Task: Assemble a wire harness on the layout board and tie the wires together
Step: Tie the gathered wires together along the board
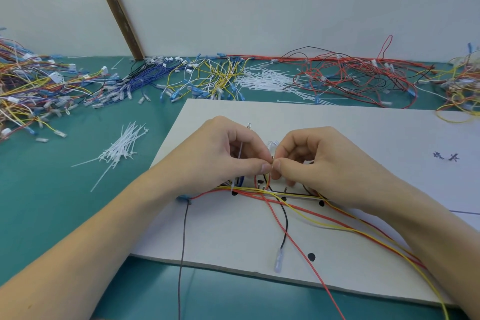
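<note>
We see the left hand [228,153] and right hand [319,161] meeting thumb-tip to thumb-tip above the flat white layout board [337,132], both pinching a thin white plastic cable tie [241,153] over the bundle of red, yellow and black wires [293,205] lying across the board on the teal table [65,202].

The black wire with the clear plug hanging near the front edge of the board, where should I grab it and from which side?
Grip the black wire just above its clear plug, coming from the left side. It lies loose on the white board there, and a red wire runs close along its right, so the left is probably easier.
</note>
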Motion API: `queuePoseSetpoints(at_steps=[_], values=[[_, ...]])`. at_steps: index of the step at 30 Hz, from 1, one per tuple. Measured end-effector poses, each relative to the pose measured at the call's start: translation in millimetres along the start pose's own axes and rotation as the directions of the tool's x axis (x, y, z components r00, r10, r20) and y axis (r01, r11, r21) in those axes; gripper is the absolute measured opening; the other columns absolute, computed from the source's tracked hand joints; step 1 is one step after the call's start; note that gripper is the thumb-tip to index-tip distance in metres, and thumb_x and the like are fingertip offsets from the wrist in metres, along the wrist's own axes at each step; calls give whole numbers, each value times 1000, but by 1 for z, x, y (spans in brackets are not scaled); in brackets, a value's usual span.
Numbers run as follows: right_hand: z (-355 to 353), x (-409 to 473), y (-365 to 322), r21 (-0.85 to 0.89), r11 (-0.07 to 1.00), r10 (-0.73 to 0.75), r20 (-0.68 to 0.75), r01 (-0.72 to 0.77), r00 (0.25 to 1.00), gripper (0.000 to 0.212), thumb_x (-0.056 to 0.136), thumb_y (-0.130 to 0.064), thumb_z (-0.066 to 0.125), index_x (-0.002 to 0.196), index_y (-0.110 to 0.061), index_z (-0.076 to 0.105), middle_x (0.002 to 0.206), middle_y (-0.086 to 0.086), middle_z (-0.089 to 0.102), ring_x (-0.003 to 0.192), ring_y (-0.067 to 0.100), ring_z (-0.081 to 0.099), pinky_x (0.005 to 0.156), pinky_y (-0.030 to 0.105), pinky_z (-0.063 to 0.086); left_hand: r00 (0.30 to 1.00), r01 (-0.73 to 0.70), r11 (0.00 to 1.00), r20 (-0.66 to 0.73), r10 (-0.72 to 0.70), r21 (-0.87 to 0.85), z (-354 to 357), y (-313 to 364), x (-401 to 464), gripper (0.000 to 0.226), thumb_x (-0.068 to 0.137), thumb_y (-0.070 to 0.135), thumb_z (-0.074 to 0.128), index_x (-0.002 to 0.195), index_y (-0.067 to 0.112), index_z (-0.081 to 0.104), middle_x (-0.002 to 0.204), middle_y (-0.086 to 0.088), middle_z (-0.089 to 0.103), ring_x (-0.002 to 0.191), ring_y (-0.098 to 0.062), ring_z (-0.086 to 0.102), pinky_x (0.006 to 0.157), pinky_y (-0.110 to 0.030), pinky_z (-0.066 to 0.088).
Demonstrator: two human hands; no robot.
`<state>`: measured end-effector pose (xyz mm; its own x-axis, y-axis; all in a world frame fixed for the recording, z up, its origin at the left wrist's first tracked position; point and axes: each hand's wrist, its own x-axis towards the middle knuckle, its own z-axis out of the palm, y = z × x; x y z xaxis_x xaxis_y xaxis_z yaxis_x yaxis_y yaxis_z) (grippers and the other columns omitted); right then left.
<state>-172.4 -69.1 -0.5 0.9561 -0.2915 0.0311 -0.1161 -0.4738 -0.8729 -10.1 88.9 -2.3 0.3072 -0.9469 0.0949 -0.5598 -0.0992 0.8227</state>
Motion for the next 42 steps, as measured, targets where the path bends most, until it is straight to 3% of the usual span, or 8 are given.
queuePoseSetpoints(at_steps=[4, 11, 20, 26, 30, 33, 38, 42], values=[[0, -1, -1, -6, 1000, -4, 3, 4, 1000, 13, 91, -11, 69, 81, -19, 70, 78, 0, 78, 70, 31, 69, 60, 43, 53, 1000, 6, 1000, 14, -6, -9, -1, 0, 0, 4, 87, 21, 83, 87, 25, 81, 68, -3, 72, 57, -8, 55, 53, -22, 45], [-1, -1, 0, 33, 999, 15, 34, -17, 999, 12, 92, -10, 67, 82, -17, 69, 80, -1, 78, 62, 17, 65, 50, 22, 45, 999, 6, 1000, 42, -5, -21, -1, 1, 0, 4, 91, 19, 80, 89, 24, 80, 70, -4, 73, 59, -11, 54, 55, -29, 45], [0, 0, 2, 17, 1000, 8, 42, -8, 999, 13, 94, -12, 67, 83, -19, 68, 80, -2, 78, 63, 14, 65, 49, 19, 45, 998, 27, 999, 53, -28, 19, 0, 4, -1, 3, 91, 24, 78, 91, 27, 79, 74, -7, 74, 66, -32, 60, 59, -46, 50], [0, 0, 0, 5, 1000, -3, 43, 3, 999, 9, 90, -11, 68, 82, -17, 70, 76, 4, 76, 58, 11, 61, 48, 18, 43, 998, 43, 998, 37, -44, 40, 1, 6, -2, 2, 85, 28, 79, 87, 27, 79, 72, -1, 74, 62, -20, 61, 62, -45, 53], [-4, -2, -5, -2, 1000, -13, 46, 13, 999, 6, 81, -20, 68, 80, -15, 70, 79, 15, 74, 60, 14, 58, 52, 31, 43, 1000, 9, 991, -27, -5, 137, 2, 8, -4, 8, 83, 24, 84, 81, 31, 80, 75, 5, 70, 55, -4, 51, 54, -20, 42], [-7, -2, -6, 32, 999, -13, 41, 11, 999, 6, 85, -9, 66, 80, -12, 68, 81, 18, 73, 49, 5, 51, 48, 18, 40, 1000, 4, 982, 11, -6, 188, 2, 13, -4, 12, 85, 20, 82, 80, 30, 79, 66, 11, 67, 51, -1, 48, 52, -8, 34], [-19, -3, -3, 103, 994, 43, -11, -41, 999, 21, 95, -2, 60, 77, -12, 64, 64, -1, 68, 49, 8, 53, 45, 21, 44, 999, 19, 971, 33, -28, 238, 1, 16, -4, 9, 87, 19, 81, 83, 27, 80, 62, 15, 68, 49, 1, 51, 52, -6, 35], [-20, -3, -3, 119, 990, 78, 32, -81, 996, 17, 97, -18, 66, 81, -17, 71, 70, 2, 73, 47, 12, 53, 42, 24, 43, 999, 24, 966, 19, -30, 257, 2, 16, -4, 8, 86, 19, 81, 83, 27, 80, 66, 15, 71, 55, 2, 56, 56, -8, 39]])
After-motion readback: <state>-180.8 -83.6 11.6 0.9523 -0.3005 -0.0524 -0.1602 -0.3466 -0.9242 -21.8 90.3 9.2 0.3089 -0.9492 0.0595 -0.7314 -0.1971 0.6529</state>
